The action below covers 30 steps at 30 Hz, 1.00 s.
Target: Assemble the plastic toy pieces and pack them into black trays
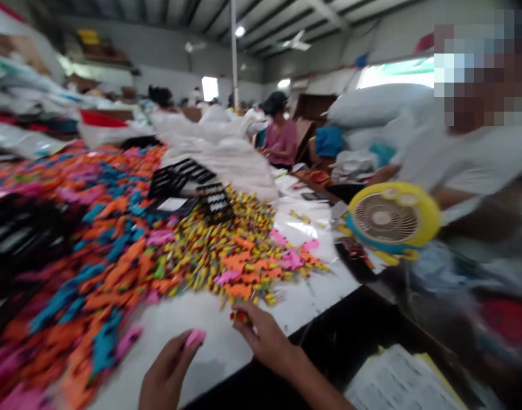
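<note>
Low in the view, my left hand [169, 364] is closed around a pink plastic piece [196, 337], whose end sticks out past the fingertips. To its right, my right hand [267, 336] pinches a small yellow-and-red part [239, 316]; its exact kind is too small to make out. Both hands hover over the white tabletop [213, 356] near its front edge, apart from each other. Just beyond them spreads a heap of small yellow-and-red parts [201, 256]. Several orange pieces [241, 262] and a pink piece [292, 259] lie on that heap.
Orange, blue and pink pieces [115, 267] cover the table's left side. Black trays [216, 202] rest on the heap. A yellow fan [393, 219] stands at right, beside a co-worker in white [478, 154]. A dark box [350, 330] with printed sheets [403, 381] adjoins the front edge.
</note>
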Available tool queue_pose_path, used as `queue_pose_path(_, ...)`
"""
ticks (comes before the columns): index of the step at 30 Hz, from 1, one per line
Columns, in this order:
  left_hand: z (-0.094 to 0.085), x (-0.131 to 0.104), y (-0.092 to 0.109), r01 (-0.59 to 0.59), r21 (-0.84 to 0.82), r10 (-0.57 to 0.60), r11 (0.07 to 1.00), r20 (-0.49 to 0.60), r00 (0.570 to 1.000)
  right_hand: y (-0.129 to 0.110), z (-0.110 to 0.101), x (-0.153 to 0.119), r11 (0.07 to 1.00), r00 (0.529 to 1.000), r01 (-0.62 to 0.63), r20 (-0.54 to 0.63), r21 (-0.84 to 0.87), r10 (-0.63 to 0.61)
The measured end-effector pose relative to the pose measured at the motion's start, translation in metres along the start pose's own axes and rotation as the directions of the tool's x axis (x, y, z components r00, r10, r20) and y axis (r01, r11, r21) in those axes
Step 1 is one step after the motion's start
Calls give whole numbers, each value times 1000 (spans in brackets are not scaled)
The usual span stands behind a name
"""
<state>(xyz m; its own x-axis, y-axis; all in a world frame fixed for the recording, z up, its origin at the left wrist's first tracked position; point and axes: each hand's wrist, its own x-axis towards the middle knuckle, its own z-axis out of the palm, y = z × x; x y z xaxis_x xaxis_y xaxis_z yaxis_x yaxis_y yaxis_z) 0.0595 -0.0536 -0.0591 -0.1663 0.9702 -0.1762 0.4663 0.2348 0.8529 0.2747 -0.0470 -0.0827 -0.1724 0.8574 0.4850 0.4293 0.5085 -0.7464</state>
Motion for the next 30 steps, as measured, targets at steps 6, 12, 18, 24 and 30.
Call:
queue_pose_path(6,-14,-30,-18,-192,-170,202,967,47,978,-18,27,2,991,957,-17,291,134,-22)
queue_pose_path(12,-21,-46,-36,-172,-111,180,979,70,981,-20,51,-5,992,920,75,377,103,-109)
queue_pose_path(18,-23,-38,-41,-182,-50,187,982,113,976,-15,57,-1,993,898,109,424,50,-120)
queue_pose_path(24,-16,-35,-46,-128,-86,134,988,70,988,-13,58,1,982,859,183,476,55,-187)
queue_pose_path(30,-21,-38,-48,102,-282,-44,954,202,978,-23,50,-4,955,747,294,615,36,-252)
